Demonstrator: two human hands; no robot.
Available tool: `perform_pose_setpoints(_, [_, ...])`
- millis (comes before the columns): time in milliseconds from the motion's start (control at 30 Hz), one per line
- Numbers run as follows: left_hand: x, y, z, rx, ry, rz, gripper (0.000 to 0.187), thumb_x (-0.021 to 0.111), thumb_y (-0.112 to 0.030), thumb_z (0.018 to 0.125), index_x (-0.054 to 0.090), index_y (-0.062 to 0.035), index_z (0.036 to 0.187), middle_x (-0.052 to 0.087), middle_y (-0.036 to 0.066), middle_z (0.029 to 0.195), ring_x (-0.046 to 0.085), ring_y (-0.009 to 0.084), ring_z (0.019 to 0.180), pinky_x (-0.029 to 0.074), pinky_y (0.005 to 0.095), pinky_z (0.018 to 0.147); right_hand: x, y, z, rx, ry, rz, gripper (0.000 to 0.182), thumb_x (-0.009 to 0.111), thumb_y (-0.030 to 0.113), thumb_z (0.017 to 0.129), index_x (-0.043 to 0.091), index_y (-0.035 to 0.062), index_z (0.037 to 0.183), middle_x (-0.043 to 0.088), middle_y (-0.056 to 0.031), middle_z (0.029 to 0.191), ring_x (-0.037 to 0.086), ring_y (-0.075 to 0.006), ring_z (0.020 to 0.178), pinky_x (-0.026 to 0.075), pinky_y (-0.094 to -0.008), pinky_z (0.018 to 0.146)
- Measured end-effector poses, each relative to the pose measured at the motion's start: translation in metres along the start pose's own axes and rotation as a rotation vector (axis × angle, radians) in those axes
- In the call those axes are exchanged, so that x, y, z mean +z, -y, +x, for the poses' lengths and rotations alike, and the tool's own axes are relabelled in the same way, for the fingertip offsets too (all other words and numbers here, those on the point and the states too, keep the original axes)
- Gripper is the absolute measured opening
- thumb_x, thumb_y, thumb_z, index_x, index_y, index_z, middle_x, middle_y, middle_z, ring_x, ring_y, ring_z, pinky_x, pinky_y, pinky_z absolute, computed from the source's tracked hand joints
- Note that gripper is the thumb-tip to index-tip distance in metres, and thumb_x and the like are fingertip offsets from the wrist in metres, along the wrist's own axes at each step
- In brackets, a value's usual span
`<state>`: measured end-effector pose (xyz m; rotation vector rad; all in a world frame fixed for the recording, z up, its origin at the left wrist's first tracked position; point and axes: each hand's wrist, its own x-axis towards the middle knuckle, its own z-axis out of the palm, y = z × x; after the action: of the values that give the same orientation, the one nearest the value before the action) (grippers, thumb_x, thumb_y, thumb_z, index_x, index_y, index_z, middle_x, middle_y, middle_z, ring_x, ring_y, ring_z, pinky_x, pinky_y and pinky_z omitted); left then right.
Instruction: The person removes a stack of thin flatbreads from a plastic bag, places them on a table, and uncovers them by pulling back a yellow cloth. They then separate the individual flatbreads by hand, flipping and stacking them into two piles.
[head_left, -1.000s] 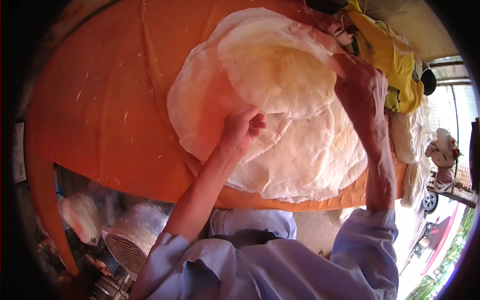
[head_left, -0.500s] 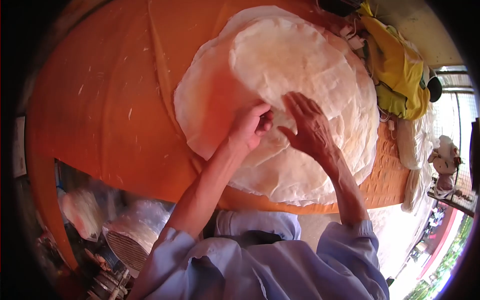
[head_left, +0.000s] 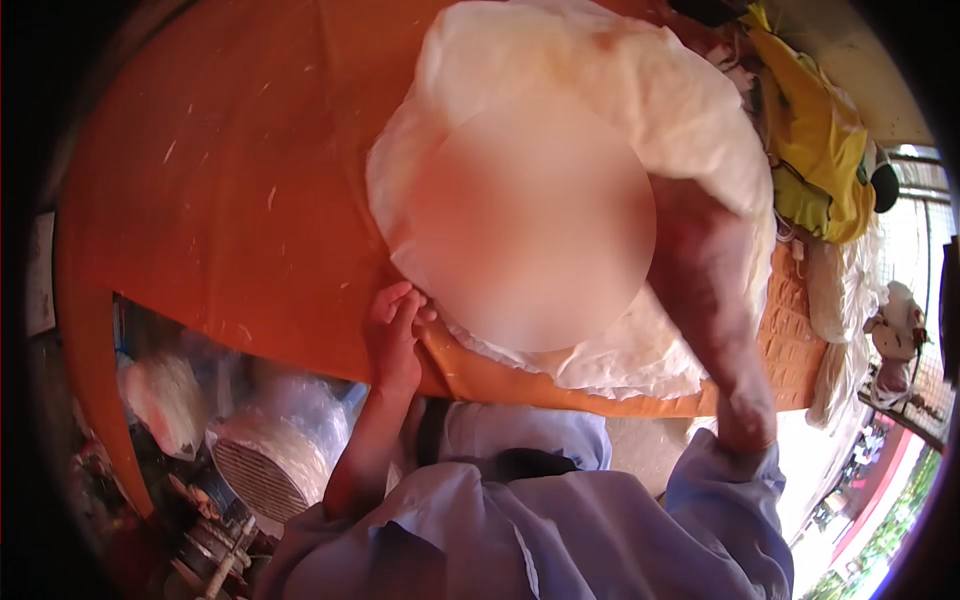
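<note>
A stack of thin, floppy, off-white round sheets [head_left: 690, 100] lies on the orange-covered table. The upper sheet is lifted and folded over at the far side. A round blurred patch hides the middle of the stack. My left hand [head_left: 398, 330] is at the stack's near left edge, its fingers curled in at the rim; whatever is between them is too small to make out. On the other side, my right hand [head_left: 695, 225] reaches over the stack. It is smeared by motion and its fingers are hidden, so its grip does not show.
The orange table cover [head_left: 230, 200] stretches away to the left. A yellow bag [head_left: 815, 120] and white plastic bags [head_left: 845, 290] are along the right side. Below the table's near left edge stands a plastic-wrapped ribbed object [head_left: 265, 485].
My left hand has moved left and nearer to me, from the stack's middle to its rim. My right hand has shifted right. The upper sheet's shape has changed, bulging at the far side.
</note>
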<state>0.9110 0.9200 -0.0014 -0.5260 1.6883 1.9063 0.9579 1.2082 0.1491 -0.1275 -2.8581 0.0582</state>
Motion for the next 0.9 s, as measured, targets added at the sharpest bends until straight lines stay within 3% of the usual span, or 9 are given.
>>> perform_pose_setpoints(33, [-0.003, 0.001, -0.002, -0.04, 0.016, -0.055, 0.025, 0.062, -0.018, 0.091, 0.055, -0.0051, 0.111, 0.061, 0.003, 0.089, 0.06, 0.0107, 0.074, 0.043, 0.0208, 0.054, 0.029, 0.011, -0.01, -0.078, -0.001, 0.079, 0.015, 0.057, 0.0, 0.062, 0.052, 0.008, 0.074, 0.055, -0.0082, 0.068, 0.058, -0.0271, 0.066, 0.047, -0.041, 0.055])
perform_pose_setpoints(100, [-0.002, 0.001, 0.004, -0.112, 0.068, -0.166, 0.022, 0.06, -0.021, 0.093, 0.057, -0.007, 0.109, 0.063, 0.002, 0.091, 0.063, 0.012, 0.075, 0.045, 0.0217, 0.056, 0.073, 0.023, -0.025, -0.082, 0.247, 0.152, 0.011, 0.056, -0.001, 0.062, 0.052, 0.0052, 0.07, 0.056, -0.0113, 0.066, 0.06, -0.0298, 0.068, 0.047, -0.0417, 0.056])
perform_pose_setpoints(267, [-0.011, 0.012, 0.02, -0.155, 0.372, -0.238, 0.025, 0.059, -0.019, 0.093, 0.056, -0.0075, 0.114, 0.066, 0.006, 0.092, 0.066, 0.016, 0.074, 0.052, 0.0254, 0.061, 0.036, 0.041, -0.011, -0.073, 0.087, 0.101, 0.011, 0.058, 0.001, 0.063, 0.051, 0.0063, 0.069, 0.054, -0.0096, 0.064, 0.058, -0.0284, 0.066, 0.048, -0.0399, 0.056])
perform_pose_setpoints(433, [0.007, -0.002, 0.015, -0.273, 0.464, -0.353, 0.025, 0.058, -0.018, 0.092, 0.058, -0.005, 0.113, 0.068, 0.01, 0.097, 0.07, 0.0227, 0.078, 0.055, 0.0265, 0.059, 0.086, 0.083, -0.028, -0.086, 0.244, 0.212, 0.008, 0.059, 0.003, 0.063, 0.056, 0.0063, 0.07, 0.061, -0.0135, 0.073, 0.062, -0.0296, 0.072, 0.048, -0.0398, 0.054])
perform_pose_setpoints(600, [0.002, 0.009, 0.025, -0.316, 0.743, -0.676, 0.033, 0.048, -0.02, 0.094, 0.053, -0.0027, 0.122, 0.065, 0.013, 0.11, 0.067, 0.0289, 0.096, 0.057, 0.0401, 0.08, 0.092, 0.11, -0.018, -0.069, 0.171, 0.262, 0.011, 0.064, 0.008, 0.066, 0.059, 0.0049, 0.075, 0.062, -0.0133, 0.074, 0.062, -0.0295, 0.075, 0.049, -0.0392, 0.06])
perform_pose_setpoints(633, [0.002, 0.008, 0.026, -0.308, 0.818, -0.777, 0.034, 0.046, -0.021, 0.095, 0.052, -0.0023, 0.123, 0.064, 0.013, 0.114, 0.066, 0.0297, 0.099, 0.056, 0.0433, 0.085, 0.085, 0.117, -0.022, 0.009, 0.272, 0.418, 0.016, 0.065, 0.009, 0.066, 0.058, 0.0033, 0.079, 0.061, -0.0131, 0.077, 0.061, -0.0289, 0.081, 0.048, -0.0385, 0.066])
perform_pose_setpoints(733, [0.009, -0.006, 0.02, -0.296, 0.7, -0.67, 0.035, 0.043, -0.021, 0.096, 0.05, -0.0022, 0.125, 0.057, 0.014, 0.126, 0.057, 0.0289, 0.114, 0.049, 0.0491, 0.094, 0.089, 0.115, -0.038, -0.059, -0.128, 0.408, 0.019, 0.063, 0.009, 0.066, 0.055, 0.0016, 0.081, 0.06, -0.0136, 0.084, 0.059, -0.0296, 0.088, 0.048, -0.0389, 0.071])
perform_pose_setpoints(800, [0.016, -0.002, 0.019, -0.282, 0.623, -0.724, 0.034, 0.044, -0.023, 0.096, 0.052, -0.0032, 0.123, 0.057, 0.014, 0.124, 0.054, 0.0282, 0.117, 0.047, 0.047, 0.097, 0.104, 0.099, -0.041, -0.057, -0.081, 0.274, 0.019, 0.062, 0.009, 0.067, 0.055, 0.0008, 0.083, 0.061, -0.0146, 0.089, 0.059, -0.0298, 0.094, 0.048, -0.0392, 0.074])
perform_pose_setpoints(900, [0.006, -0.012, 0.012, -0.22, 0.627, -0.511, 0.034, 0.044, -0.027, 0.097, 0.054, -0.0033, 0.121, 0.059, 0.014, 0.12, 0.057, 0.0284, 0.112, 0.046, 0.0433, 0.096, 0.096, 0.076, -0.019, -0.009, 0.315, 0.222, 0.013, 0.059, 0.003, 0.068, 0.057, 0.004, 0.081, 0.062, -0.0148, 0.082, 0.062, -0.0312, 0.073, 0.048, -0.0407, 0.058])
